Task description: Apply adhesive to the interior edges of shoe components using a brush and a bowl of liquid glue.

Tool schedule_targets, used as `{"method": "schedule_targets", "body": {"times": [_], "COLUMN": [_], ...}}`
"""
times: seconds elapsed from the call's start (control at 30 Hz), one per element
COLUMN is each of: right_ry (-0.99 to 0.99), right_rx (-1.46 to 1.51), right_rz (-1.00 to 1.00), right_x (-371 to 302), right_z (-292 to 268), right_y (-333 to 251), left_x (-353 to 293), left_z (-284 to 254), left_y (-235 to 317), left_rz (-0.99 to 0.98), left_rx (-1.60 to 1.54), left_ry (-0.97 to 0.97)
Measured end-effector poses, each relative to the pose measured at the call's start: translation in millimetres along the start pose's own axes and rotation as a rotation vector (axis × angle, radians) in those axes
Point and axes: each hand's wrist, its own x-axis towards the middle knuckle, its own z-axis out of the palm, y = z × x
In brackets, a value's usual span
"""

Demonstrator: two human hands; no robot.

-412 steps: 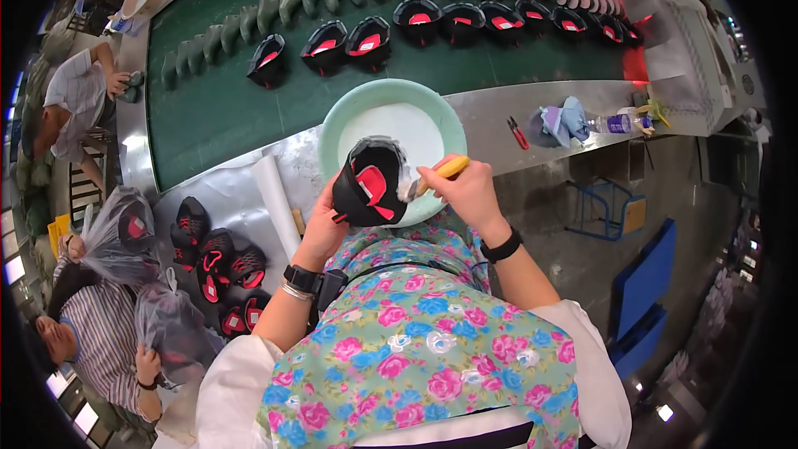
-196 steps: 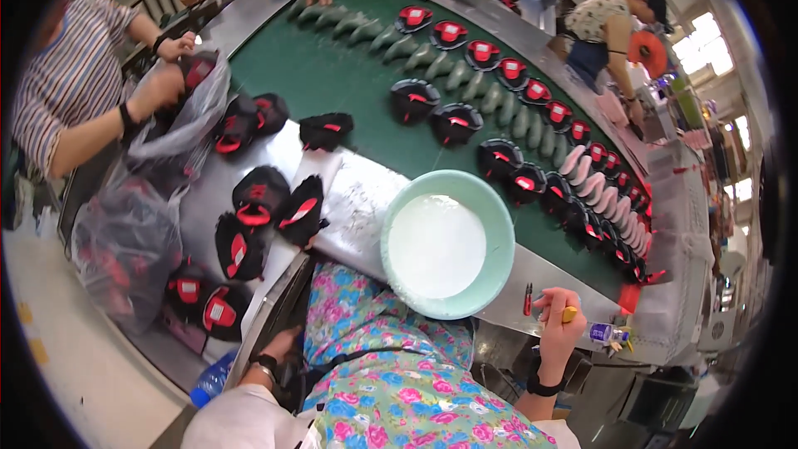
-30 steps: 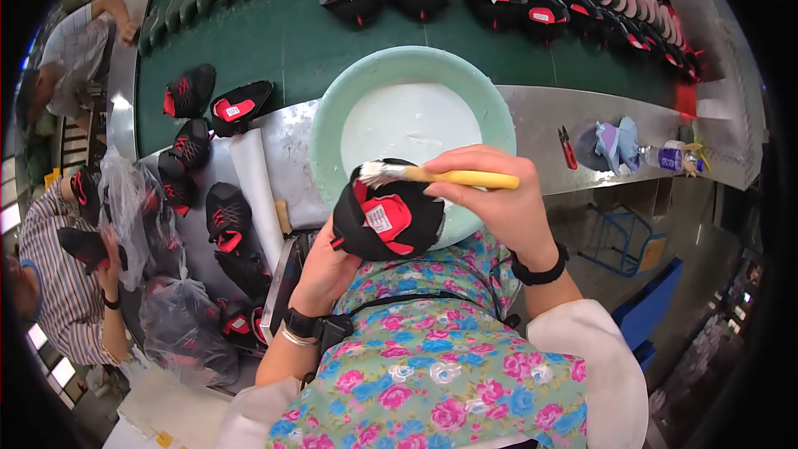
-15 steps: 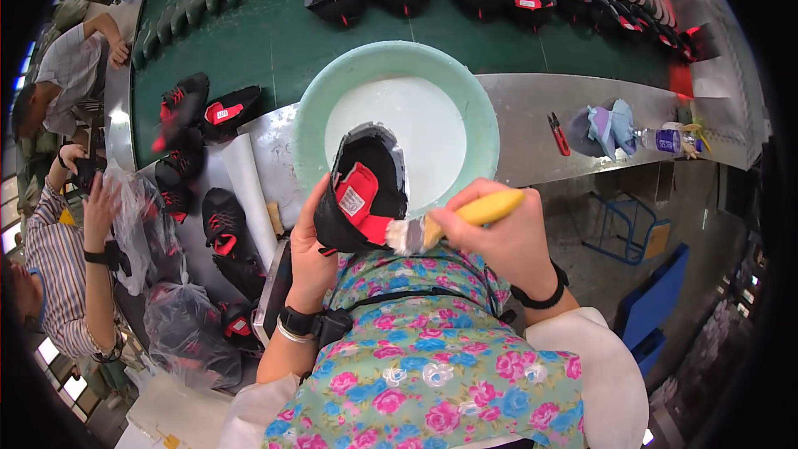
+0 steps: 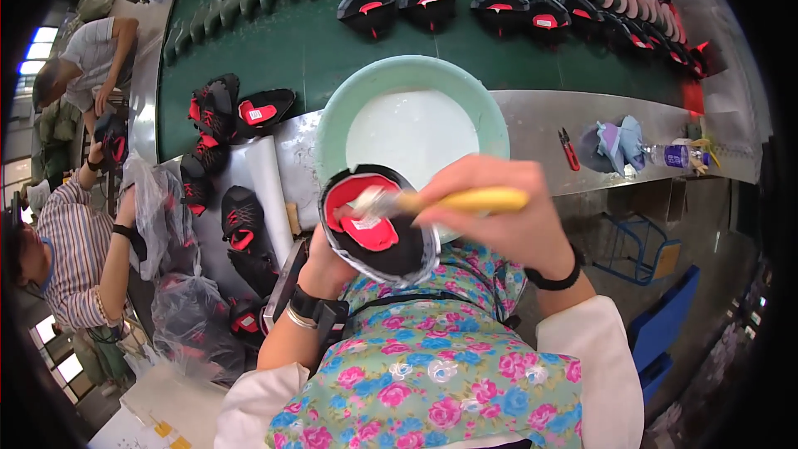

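Black-and-red shoe upper (image 5: 399,254) — likely light, pliable, best cupped from outside, as left hand (image 5: 327,264) holds it; right hand (image 5: 522,218) grips yellow-handled brush (image 5: 406,202) — basin (image 5: 495,129) beyond both.

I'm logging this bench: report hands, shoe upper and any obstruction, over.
Left hand holding black-and-red shoe upper. Right hand gripping yellow-handled brush, bristles over red lining; contact unclear. Pale green basin beyond; nothing seen between brush and upper.
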Motion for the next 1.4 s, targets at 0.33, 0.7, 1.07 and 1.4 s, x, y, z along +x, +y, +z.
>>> {"method": "schedule_targets", "body": {"times": [0.33, 0.7, 1.07, 1.4], "right_ry": [0.167, 0.464, 0.327, 0.242], "right_rx": [-0.315, 0.04, -0.181, -0.052], "right_rz": [0.241, 0.558, 0.361, 0.327], "right_x": [-9.7, -11.3, 18.0, 14.1], "right_z": [-18.1, -34.2, -27.6, 7.1], "right_y": [27.1, 22.6, 50.7, 22.9], "left_x": [10.2, 208.5, 154.9, 140.5], "left_z": [0.1, -18.8, -54.0, -86.3], "left_y": [5.1, 191.8, 279.0, 284.0], "left_rz": [-0.122, 0.835, 0.387, -0.03], "left_rx": [0.159, 0.457, 2.451, 1.822], "left_ry": [0.092, 0.103, 0.837, 0.935]}}
